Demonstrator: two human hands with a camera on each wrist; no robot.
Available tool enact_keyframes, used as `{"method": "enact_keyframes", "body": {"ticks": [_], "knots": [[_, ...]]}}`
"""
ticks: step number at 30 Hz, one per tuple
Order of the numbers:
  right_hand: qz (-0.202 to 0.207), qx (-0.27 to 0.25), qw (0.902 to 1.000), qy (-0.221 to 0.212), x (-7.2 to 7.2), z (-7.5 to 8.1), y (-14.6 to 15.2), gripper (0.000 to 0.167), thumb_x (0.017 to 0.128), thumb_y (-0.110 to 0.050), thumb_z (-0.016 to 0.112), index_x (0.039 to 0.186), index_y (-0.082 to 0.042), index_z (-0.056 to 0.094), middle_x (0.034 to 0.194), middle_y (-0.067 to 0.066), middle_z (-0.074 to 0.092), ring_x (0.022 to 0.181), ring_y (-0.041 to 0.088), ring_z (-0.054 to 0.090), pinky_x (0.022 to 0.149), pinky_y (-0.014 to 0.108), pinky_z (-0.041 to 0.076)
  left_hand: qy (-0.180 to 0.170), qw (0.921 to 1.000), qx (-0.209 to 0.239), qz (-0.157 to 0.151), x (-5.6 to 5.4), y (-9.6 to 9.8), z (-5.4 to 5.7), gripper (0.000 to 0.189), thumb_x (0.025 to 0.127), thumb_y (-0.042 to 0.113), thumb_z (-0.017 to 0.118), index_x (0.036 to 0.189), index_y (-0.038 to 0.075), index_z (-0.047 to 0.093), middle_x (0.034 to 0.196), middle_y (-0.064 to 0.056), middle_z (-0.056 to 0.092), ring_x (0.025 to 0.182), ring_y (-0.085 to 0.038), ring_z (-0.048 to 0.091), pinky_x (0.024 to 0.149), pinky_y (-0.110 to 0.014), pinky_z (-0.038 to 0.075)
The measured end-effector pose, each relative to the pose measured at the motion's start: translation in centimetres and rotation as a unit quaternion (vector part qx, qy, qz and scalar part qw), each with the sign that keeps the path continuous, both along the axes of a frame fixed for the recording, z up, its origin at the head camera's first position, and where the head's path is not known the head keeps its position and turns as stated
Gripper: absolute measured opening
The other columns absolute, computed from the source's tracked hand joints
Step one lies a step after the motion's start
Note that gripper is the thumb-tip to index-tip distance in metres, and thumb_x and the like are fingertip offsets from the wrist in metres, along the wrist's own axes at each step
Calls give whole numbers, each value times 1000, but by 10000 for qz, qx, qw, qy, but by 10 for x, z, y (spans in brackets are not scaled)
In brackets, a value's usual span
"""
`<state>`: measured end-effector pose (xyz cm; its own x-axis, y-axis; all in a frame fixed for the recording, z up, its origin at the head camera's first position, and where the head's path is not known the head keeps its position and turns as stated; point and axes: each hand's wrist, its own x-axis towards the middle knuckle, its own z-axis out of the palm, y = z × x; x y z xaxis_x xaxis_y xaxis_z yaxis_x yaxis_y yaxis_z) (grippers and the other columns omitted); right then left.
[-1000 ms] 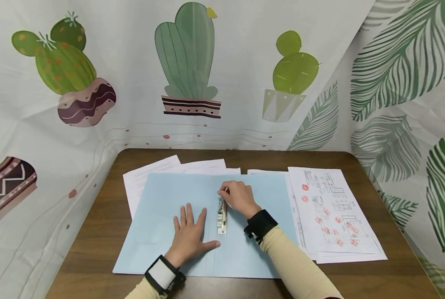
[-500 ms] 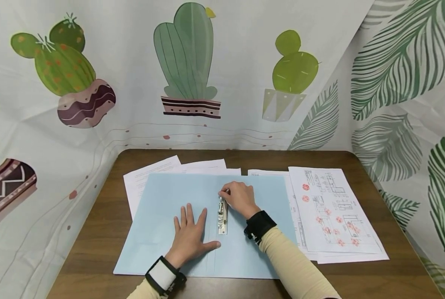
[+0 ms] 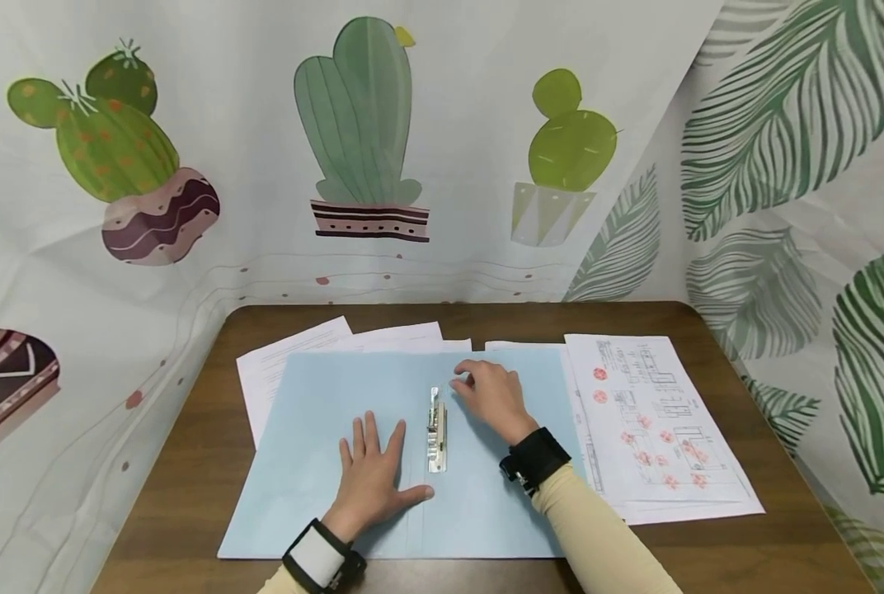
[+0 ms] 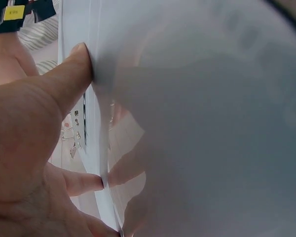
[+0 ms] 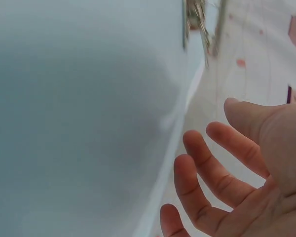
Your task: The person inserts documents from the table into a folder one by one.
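Note:
A light blue file folder (image 3: pixel 323 388) lies spread flat on the table, with a metal lever clip (image 3: pixel 437 433) mounted near its middle. My left hand (image 3: pixel 371 487) rests on the folder's left half, fingers spread and thumb pointing toward the clip. In the left wrist view the thumb (image 4: pixel 74 66) and fingertips press against the folder's smooth surface. My right hand (image 3: pixel 496 396) hovers just right of the clip's far end. Its fingers (image 5: pixel 202 153) are loosely bent and hold nothing in the right wrist view, where part of the clip (image 5: pixel 196 17) shows at the top.
White printed sheets (image 3: pixel 293 363) stick out from under the folder at the far left. To the right lies a stack of papers (image 3: pixel 657 429) with drawings and red stamps, partly beside the folder's edge. A cactus-print cloth (image 3: pixel 472 272) hangs behind the brown table (image 3: pixel 182 462).
My right hand has let go of the metal clip's far end and moved a little to the right. The left hand stays on the folder. The head view has shifted slightly.

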<state>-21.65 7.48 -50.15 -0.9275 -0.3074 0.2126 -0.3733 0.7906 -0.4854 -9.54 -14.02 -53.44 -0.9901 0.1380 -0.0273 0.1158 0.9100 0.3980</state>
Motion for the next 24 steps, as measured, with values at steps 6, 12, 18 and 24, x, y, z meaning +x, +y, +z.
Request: {"method": "enact_keyframes", "body": {"ticks": [6, 12, 18, 24], "knots": [[-514, -194, 9984, -100, 5, 9, 44, 27, 96, -28, 74, 118, -12, 76, 96, 6, 74, 84, 25, 69, 67, 43, 51, -95, 9999, -21, 80, 4, -2, -2, 112, 67, 67, 86, 151, 3, 49, 158, -44, 18, 147, -64, 11, 108, -81, 13], [-1118, -408, 9929, -50, 6, 16, 102, 34, 96, -25, 74, 125, -8, 72, 108, 17, 72, 92, 33, 68, 69, 45, 51, -17, 9999, 29, 133, 4, -3, -1, 113, 64, 65, 89, 150, 2, 50, 158, -44, 17, 146, -64, 11, 108, -82, 11], [-1748, -120, 9844, -155, 12, 12, 168, 36, 97, -23, 72, 128, -5, 69, 115, 24, 70, 97, 42, 67, 68, 51, 51, 7, 10000, 48, 74, 2, -1, 0, 113, 65, 66, 88, 150, 2, 50, 158, -45, 18, 146, -64, 11, 108, -82, 12], [-2495, 211, 9656, -706, 27, 5, 228, 47, 97, -25, 70, 136, -1, 61, 129, 34, 59, 111, 57, 57, 81, 64, 47, 48, 9999, 89, 6, 2, 1, 1, 113, 65, 65, 88, 150, 1, 50, 157, -45, 18, 146, -65, 12, 107, -82, 12]]}}
